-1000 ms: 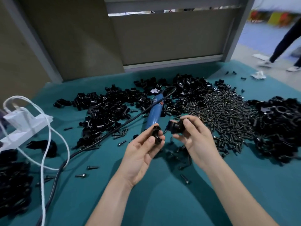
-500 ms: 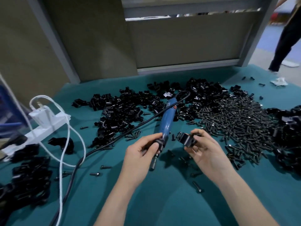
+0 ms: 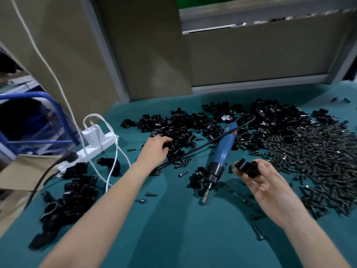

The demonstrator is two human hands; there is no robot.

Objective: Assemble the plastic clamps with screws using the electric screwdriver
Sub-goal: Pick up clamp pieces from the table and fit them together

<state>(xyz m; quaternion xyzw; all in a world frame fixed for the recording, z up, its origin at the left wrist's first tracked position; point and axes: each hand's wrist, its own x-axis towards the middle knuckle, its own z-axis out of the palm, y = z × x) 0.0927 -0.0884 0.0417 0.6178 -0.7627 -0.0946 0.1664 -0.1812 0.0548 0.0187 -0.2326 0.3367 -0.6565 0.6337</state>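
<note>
My right hand holds a black plastic clamp piece in its fingertips, just right of the blue electric screwdriver, which lies on the teal cloth with its bit pointing toward me. A small black clamp part rests against the screwdriver's nose. My left hand reaches over the black cord into the near edge of the pile of black clamp pieces; its fingers curl on the pieces, and whether it grips one is hidden. A broad heap of black screws lies to the right.
A white power strip with white cables and a charger sits at the left. More black clamps lie at the near left. Loose screws dot the teal cloth. A blue-framed cart and a grey partition stand behind.
My left hand has left the spot beside the screwdriver and reached left and forward into the clamp pile. A clamp part now lies by the screwdriver's nose. The view has swung left.
</note>
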